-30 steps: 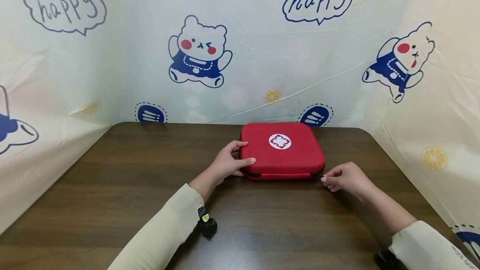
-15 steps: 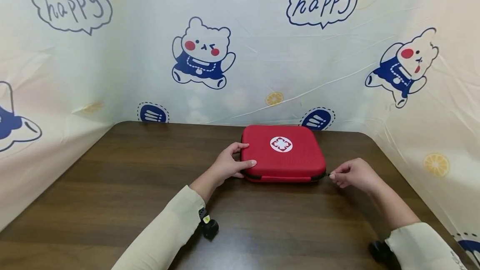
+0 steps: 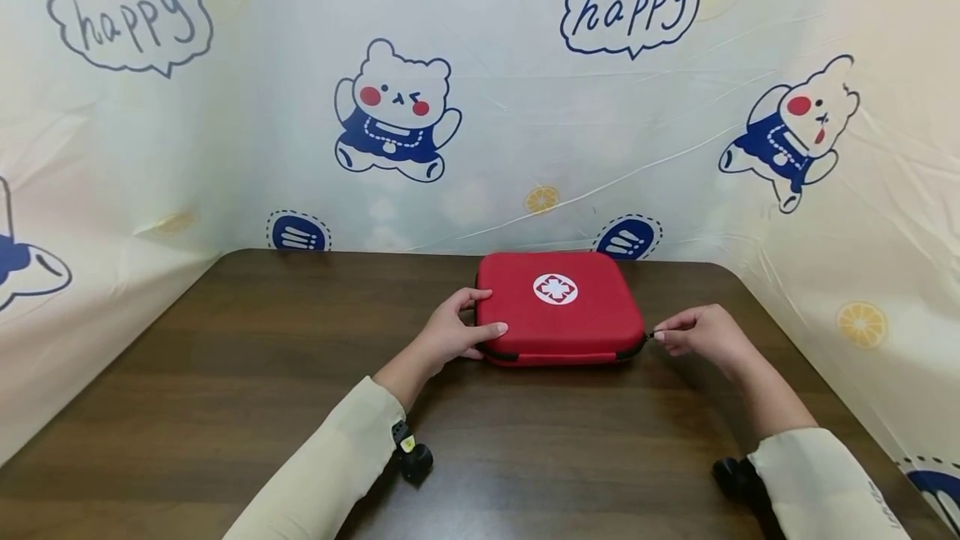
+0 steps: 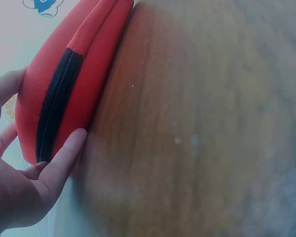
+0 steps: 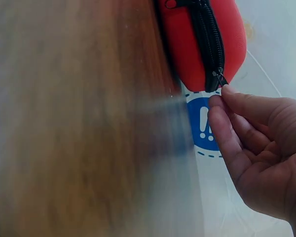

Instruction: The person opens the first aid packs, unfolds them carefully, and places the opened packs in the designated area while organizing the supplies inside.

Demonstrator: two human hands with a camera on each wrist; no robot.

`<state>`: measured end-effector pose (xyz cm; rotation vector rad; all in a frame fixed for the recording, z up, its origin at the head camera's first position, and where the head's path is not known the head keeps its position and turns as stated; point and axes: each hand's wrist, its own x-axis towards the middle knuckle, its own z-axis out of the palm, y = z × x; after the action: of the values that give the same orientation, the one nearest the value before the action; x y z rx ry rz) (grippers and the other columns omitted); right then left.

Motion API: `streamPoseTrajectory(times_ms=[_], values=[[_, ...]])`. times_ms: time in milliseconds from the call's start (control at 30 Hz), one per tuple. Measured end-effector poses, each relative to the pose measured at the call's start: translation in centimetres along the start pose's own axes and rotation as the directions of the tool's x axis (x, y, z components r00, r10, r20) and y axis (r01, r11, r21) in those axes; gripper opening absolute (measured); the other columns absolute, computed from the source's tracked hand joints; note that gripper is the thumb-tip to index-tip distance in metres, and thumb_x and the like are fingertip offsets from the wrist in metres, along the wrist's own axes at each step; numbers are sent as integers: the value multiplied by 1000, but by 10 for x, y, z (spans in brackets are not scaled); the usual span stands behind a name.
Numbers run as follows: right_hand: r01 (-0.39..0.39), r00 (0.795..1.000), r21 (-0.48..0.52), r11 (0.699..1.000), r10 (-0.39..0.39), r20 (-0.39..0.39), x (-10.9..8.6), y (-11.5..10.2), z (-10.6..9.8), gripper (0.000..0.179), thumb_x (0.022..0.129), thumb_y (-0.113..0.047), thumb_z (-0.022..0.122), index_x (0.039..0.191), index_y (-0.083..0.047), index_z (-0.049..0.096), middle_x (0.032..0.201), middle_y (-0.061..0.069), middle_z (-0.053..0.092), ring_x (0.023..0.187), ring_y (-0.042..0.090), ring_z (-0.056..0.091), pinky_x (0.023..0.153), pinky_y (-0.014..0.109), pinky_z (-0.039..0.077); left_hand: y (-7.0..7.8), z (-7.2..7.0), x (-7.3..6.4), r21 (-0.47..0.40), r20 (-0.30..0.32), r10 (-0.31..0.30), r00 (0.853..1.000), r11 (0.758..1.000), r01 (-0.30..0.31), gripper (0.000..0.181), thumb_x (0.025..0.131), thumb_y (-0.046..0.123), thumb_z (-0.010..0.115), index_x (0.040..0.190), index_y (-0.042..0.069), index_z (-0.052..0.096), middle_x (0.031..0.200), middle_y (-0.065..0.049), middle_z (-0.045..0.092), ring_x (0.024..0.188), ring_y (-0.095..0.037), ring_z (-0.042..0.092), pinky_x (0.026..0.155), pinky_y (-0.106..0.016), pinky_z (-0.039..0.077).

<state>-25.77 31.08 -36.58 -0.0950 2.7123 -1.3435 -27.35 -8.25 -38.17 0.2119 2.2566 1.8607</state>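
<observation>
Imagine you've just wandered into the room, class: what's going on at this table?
A person is handling a red case with a white round emblem, which lies on a wood-grain table. The left hand grips the case's left side, while the right hand pinches a zipper pull at its near right corner. At this moment, the lid is down.

Cream sleeves [image 3: 322, 465], black wrist devices [image 3: 416, 463], small yellow label [image 3: 408, 443], grey sleeve print [image 3: 883, 502]
</observation>
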Motion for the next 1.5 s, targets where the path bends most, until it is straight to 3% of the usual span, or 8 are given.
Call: streamPoseTrajectory(times_ms=[367,633,867,1167,1367,1500], values=[[-9,1000,48,999,11,-29,17,5,-3,28,88,-13,73,105,8,71,93,15,72,78,26,71,74,33,58,1,-4,2,-1,20,-16,1000,1000,16,66,80,22,82,138,22,50,137,-11,45,114,-34,53,69,-43,59],[5,997,59,998,-1,-76,25,3,-6,31,87,-12,74,107,12,69,91,15,73,74,22,71,70,31,58,7,-9,13,25,99,-29,995,999,26,66,81,19,80,139,20,49,139,-13,45,102,-32,62,68,-43,59],[32,993,57,998,-26,-116,23,2,-8,32,88,-10,73,108,14,68,89,16,73,74,23,72,68,30,59,9,-18,22,48,194,-26,981,999,17,59,82,18,79,134,20,52,138,-10,45,101,-30,63,71,-43,59],[40,990,99,994,-26,-140,26,9,-9,34,87,-9,73,110,16,66,88,13,73,73,17,71,68,29,58,12,-29,31,96,293,-16,956,995,-13,63,83,20,78,137,20,48,139,-11,43,109,-31,58,76,-43,58],[36,998,59,998,-33,-54,29,11,-8,31,88,-10,73,108,13,67,92,17,72,76,24,71,71,33,59,11,-36,33,129,287,-35,957,992,-3,65,81,20,78,139,23,48,143,-9,43,114,-31,54,79,-43,57],[47,999,-5,999,-47,2,29,11,-6,20,87,-7,72,99,9,70,87,14,70,73,24,67,70,33,58,9,-41,34,113,272,-50,961,993,20,65,83,21,77,142,24,49,146,-9,42,113,-31,56,81,-42,57]])
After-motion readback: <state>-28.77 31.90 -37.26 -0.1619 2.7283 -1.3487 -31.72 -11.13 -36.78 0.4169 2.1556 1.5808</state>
